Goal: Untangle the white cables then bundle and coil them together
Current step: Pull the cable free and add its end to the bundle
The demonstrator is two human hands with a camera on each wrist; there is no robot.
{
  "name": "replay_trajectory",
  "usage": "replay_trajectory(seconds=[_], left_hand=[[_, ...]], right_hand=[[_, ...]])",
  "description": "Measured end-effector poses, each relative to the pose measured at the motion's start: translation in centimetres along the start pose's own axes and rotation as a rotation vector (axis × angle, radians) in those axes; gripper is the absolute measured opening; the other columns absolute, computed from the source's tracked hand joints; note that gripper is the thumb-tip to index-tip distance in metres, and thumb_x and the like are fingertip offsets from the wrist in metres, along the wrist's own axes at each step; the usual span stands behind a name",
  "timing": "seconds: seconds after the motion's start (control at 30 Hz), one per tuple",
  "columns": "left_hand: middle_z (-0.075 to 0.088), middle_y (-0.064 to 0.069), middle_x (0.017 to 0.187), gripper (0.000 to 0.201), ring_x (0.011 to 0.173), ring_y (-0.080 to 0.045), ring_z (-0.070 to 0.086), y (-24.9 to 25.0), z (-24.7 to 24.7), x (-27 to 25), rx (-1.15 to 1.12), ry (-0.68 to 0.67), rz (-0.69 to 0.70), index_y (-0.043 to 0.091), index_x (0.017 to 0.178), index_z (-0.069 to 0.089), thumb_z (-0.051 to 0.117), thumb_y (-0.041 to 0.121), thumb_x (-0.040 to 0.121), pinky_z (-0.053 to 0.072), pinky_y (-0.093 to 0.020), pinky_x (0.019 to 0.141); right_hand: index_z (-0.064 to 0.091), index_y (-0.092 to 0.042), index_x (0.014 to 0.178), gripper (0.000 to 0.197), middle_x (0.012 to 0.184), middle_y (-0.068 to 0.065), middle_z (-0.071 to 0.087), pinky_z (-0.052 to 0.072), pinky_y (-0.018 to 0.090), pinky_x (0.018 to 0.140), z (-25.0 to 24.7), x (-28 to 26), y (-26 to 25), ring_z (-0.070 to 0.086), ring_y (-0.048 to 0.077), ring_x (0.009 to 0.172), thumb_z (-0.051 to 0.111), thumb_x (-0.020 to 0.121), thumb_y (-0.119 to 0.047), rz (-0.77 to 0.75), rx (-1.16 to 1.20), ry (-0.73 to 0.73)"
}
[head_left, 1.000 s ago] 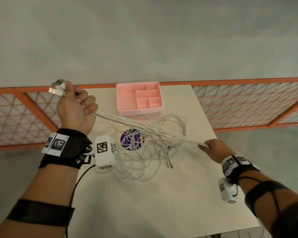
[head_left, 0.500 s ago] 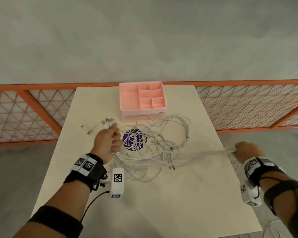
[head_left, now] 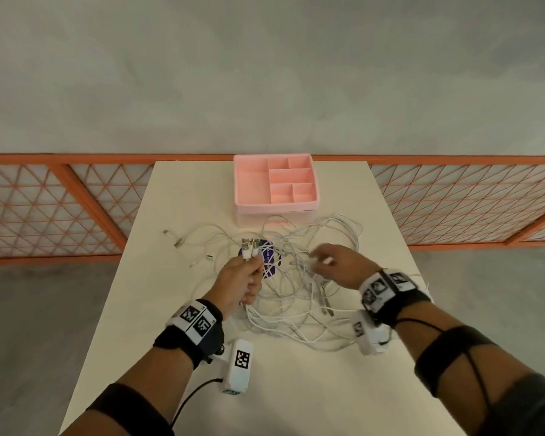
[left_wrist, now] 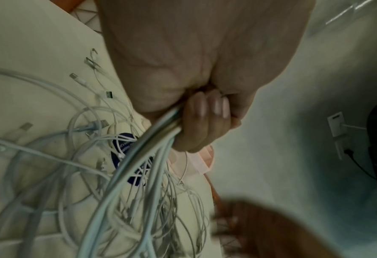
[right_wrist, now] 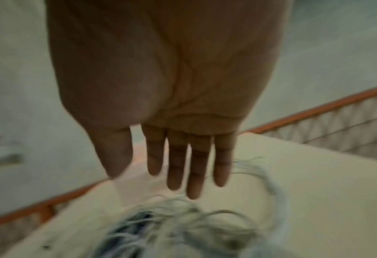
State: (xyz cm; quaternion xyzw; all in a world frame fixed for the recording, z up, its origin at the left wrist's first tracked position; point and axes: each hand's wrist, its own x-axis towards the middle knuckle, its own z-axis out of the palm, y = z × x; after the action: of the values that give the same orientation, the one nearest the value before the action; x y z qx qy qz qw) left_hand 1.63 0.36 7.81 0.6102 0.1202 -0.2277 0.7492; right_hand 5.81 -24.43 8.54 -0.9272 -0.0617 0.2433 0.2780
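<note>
A tangle of white cables (head_left: 296, 297) lies across the middle of the cream table (head_left: 328, 388). My left hand (head_left: 244, 278) grips a bundle of several cable ends, and their USB plugs (head_left: 250, 247) stick up above the fist. In the left wrist view the curled fingers (left_wrist: 205, 118) wrap the bundle (left_wrist: 159, 132), which trails down into the pile. My right hand (head_left: 334, 261) hovers over the right part of the tangle. The right wrist view shows its fingers (right_wrist: 178, 165) straight and holding nothing above the blurred cables (right_wrist: 194, 209).
A pink compartment tray (head_left: 276, 184) stands at the table's far edge. A round purple sticker (head_left: 272, 262) shows under the cables. Loose plug ends (head_left: 177, 242) lie left of the pile. An orange mesh railing (head_left: 60, 209) runs behind the table.
My left hand dropped from high at the far left to the table's middle, still gripping the cable ends. My right hand let go of the stretched cables and came in over the tangle.
</note>
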Motion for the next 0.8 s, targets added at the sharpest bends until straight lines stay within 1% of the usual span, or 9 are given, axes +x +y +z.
replay_trajectory(seconds=[0.07, 0.17, 0.27, 0.33, 0.4, 0.5, 0.6, 0.7, 0.8], left_hand=[[0.028, 0.002, 0.055, 0.034, 0.041, -0.009, 0.023, -0.5, 0.2, -0.3, 0.032, -0.035, -0.012, 0.015, 0.073, 0.046, 0.045, 0.024, 0.105, 0.018, -0.017, 0.042], [0.036, -0.004, 0.056, 0.029, 0.042, -0.012, 0.032, -1.0, 0.3, -0.9, 0.107, -0.089, -0.015, 0.009, 0.075, 0.046, 0.035, 0.008, 0.102, 0.027, -0.021, 0.041], [0.048, -0.005, 0.054, 0.033, 0.042, -0.015, 0.043, -1.6, -0.2, -1.5, 0.12, -0.099, -0.001, 0.006, 0.078, 0.05, 0.028, 0.0, 0.101, 0.038, -0.025, 0.042], [0.051, -0.004, 0.054, 0.037, 0.042, -0.014, 0.045, -2.1, -1.0, -1.8, 0.12, -0.089, -0.007, 0.006, 0.075, 0.051, 0.028, 0.002, 0.103, 0.042, -0.027, 0.045], [0.051, -0.005, 0.057, 0.036, 0.042, -0.014, 0.045, -2.8, -1.8, -1.9, 0.117, -0.094, 0.001, 0.006, 0.074, 0.051, 0.031, 0.004, 0.105, 0.043, -0.03, 0.048], [0.048, -0.002, 0.057, 0.03, 0.043, -0.013, 0.043, -3.4, -2.9, -1.9, 0.153, -0.106, 0.01, 0.007, 0.078, 0.047, 0.035, 0.006, 0.105, 0.043, -0.03, 0.05], [0.04, 0.002, 0.053, 0.029, 0.041, -0.01, 0.035, -3.8, -4.2, -2.0, 0.169, -0.062, -0.052, 0.011, 0.076, 0.042, 0.036, 0.005, 0.104, 0.035, -0.024, 0.043], [0.038, 0.005, 0.05, 0.028, 0.041, -0.009, 0.031, -4.0, -6.1, -1.8, 0.067, 0.068, -0.084, 0.014, 0.076, 0.046, 0.043, 0.013, 0.104, 0.025, -0.019, 0.041], [0.036, 0.006, 0.05, 0.03, 0.039, -0.009, 0.029, -3.5, -8.1, -1.0, -0.066, 0.232, -0.062, 0.017, 0.075, 0.049, 0.045, 0.019, 0.105, 0.022, -0.016, 0.04]], right_hand=[[0.053, -0.03, 0.133, 0.044, 0.118, -0.008, 0.062, 0.05, 0.034, 0.094, 1.7, 0.4, -4.7, 0.063, 0.011, 0.101, 0.059, 0.093, -0.048, -0.145, 0.235, 0.04], [0.05, -0.031, 0.136, 0.045, 0.114, -0.006, 0.066, 0.047, 0.028, 0.096, 4.8, 1.1, -9.1, 0.063, 0.011, 0.104, 0.056, 0.095, -0.047, -0.242, 0.3, -0.01], [0.061, -0.022, 0.121, 0.032, 0.092, -0.006, 0.068, 0.05, 0.031, 0.089, 6.5, 1.3, -11.0, 0.065, 0.013, 0.09, 0.055, 0.096, -0.041, -0.239, 0.229, 0.021], [0.066, -0.02, 0.109, 0.025, 0.09, -0.005, 0.068, 0.05, 0.03, 0.084, 7.1, 1.3, -11.5, 0.064, 0.012, 0.086, 0.057, 0.095, -0.039, -0.259, 0.187, 0.041], [0.069, -0.019, 0.104, 0.023, 0.089, -0.005, 0.069, 0.05, 0.031, 0.082, 7.8, 1.3, -11.8, 0.063, 0.011, 0.083, 0.058, 0.095, -0.037, -0.276, 0.167, 0.059], [0.071, -0.015, 0.101, 0.024, 0.09, 0.001, 0.072, 0.052, 0.035, 0.082, 9.0, 1.4, -12.1, 0.065, 0.015, 0.084, 0.057, 0.096, -0.033, -0.257, 0.174, 0.122], [0.07, -0.014, 0.112, 0.026, 0.103, 0.003, 0.072, 0.049, 0.029, 0.083, 10.3, 1.7, -12.8, 0.064, 0.014, 0.09, 0.054, 0.098, -0.03, -0.256, 0.167, 0.095], [0.059, -0.014, 0.129, 0.035, 0.116, 0.004, 0.068, 0.047, 0.03, 0.092, 10.8, 2.9, -13.5, 0.062, 0.017, 0.103, 0.051, 0.1, -0.031, -0.247, 0.167, 0.026], [0.062, -0.011, 0.122, 0.029, 0.118, 0.006, 0.066, 0.048, 0.033, 0.093, 10.4, 5.4, -13.9, 0.062, 0.023, 0.106, 0.051, 0.099, -0.023, -0.248, -0.002, 0.049]])
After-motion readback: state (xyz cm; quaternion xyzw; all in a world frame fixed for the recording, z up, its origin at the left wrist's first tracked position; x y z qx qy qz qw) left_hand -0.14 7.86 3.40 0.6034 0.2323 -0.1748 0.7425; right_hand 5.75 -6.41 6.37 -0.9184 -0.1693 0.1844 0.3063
